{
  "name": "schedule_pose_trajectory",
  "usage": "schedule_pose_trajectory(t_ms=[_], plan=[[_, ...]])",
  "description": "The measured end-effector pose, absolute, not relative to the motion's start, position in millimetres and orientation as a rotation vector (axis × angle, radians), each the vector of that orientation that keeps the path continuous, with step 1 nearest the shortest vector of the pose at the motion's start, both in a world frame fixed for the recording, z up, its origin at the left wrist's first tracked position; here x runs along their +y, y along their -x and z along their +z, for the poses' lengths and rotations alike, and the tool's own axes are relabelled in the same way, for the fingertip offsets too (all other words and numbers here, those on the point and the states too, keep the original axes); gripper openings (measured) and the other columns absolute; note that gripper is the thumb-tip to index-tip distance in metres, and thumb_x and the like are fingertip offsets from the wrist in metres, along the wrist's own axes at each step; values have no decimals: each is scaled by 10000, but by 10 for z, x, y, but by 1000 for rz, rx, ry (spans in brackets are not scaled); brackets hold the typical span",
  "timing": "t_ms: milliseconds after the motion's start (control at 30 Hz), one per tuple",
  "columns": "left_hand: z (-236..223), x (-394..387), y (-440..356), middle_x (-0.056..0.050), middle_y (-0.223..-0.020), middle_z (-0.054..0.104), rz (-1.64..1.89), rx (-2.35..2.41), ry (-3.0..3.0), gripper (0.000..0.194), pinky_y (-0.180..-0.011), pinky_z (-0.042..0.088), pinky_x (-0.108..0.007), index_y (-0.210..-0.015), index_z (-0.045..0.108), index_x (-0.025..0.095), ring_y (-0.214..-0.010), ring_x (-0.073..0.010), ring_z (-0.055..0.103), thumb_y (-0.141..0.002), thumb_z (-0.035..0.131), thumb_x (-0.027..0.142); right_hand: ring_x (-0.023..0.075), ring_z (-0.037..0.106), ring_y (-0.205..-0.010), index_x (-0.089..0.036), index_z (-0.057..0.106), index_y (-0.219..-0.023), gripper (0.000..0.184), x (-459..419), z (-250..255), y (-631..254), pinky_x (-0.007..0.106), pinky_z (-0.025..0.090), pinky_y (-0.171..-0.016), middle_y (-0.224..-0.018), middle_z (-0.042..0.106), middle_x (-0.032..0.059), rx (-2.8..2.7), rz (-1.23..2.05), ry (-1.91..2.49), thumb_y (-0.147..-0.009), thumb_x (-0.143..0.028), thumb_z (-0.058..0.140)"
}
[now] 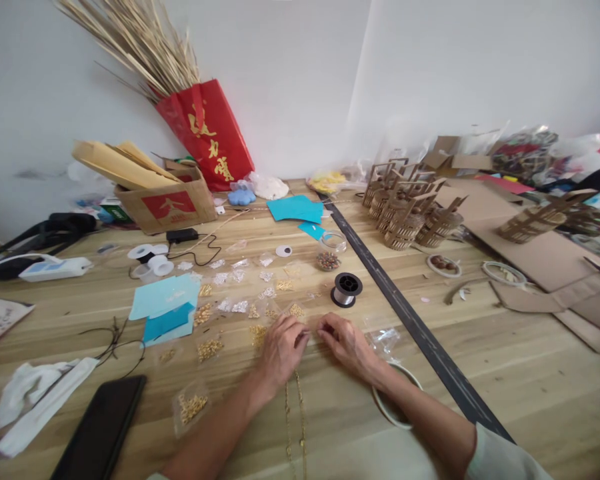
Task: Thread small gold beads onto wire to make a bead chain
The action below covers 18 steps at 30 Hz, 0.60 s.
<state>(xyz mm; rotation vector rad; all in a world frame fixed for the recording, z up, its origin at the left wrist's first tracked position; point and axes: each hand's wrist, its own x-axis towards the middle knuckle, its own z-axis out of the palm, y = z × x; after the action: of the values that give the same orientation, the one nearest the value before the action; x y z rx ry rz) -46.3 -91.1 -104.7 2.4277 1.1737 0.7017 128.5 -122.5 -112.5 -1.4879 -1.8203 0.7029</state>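
My left hand [282, 348] and my right hand [345, 342] rest on the wooden table [505, 387], fingertips nearly meeting in a pinch over something too small to name. A strand of gold beads [300, 420] runs from under my left hand toward me. Several small clear bags of gold and silver beads [210, 348] lie just left of and beyond my hands. A spool of silvery thread [346, 290] stands a little beyond my right hand, and a small jar of coloured beads [330, 252] sits behind it. A white ring [380, 408] lies under my right forearm.
A black strip [410, 313] runs diagonally across the table. Teal paper sheets [165, 305], tape rolls [153, 260], a cardboard box [165, 200], a red bag of dried stalks [205, 133], cardboard baskets [405, 207], a black phone [103, 427] and white cloth [30, 400] surround the work spot.
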Motion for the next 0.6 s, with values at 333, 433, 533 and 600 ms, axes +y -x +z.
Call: schedule_pose_trajectory(t_ms=[333,433,533,600], plan=[[-1099,-901,471,-44,-785,583,642,1052,-2651,191,-769,443,-361,-812,668,175,-845,-214,492,-901,499,183,134,509,-627,-179,539,-786,86,-1226,-1164,-1279,242,375,-599,-721,577,10,-1845,607,1503,-836,-137,481],[-1112,-893,471,-44,-784,587,653,1038,-2660,186,-765,436,-360,-826,671,178,-837,-211,495,-901,501,180,135,505,-622,-179,523,-788,91,-1215,-1166,-1291,247,382,-598,-719,566,13,-1805,583,1473,-837,-135,461],[-1131,-884,474,-40,-778,588,687,1010,-2658,190,-762,430,-354,-825,673,189,-829,-205,497,-904,500,185,133,510,-615,-181,525,-782,91,-1194,-1182,-1308,246,396,-596,-702,568,10,-1752,594,1449,-837,-148,461],[-1142,-877,476,-38,-775,589,691,1000,-2660,189,-757,429,-349,-822,674,192,-825,-203,499,-903,503,188,137,528,-623,-178,540,-781,90,-1182,-1197,-1316,247,410,-601,-698,584,14,-1724,630,1443,-837,-161,471]])
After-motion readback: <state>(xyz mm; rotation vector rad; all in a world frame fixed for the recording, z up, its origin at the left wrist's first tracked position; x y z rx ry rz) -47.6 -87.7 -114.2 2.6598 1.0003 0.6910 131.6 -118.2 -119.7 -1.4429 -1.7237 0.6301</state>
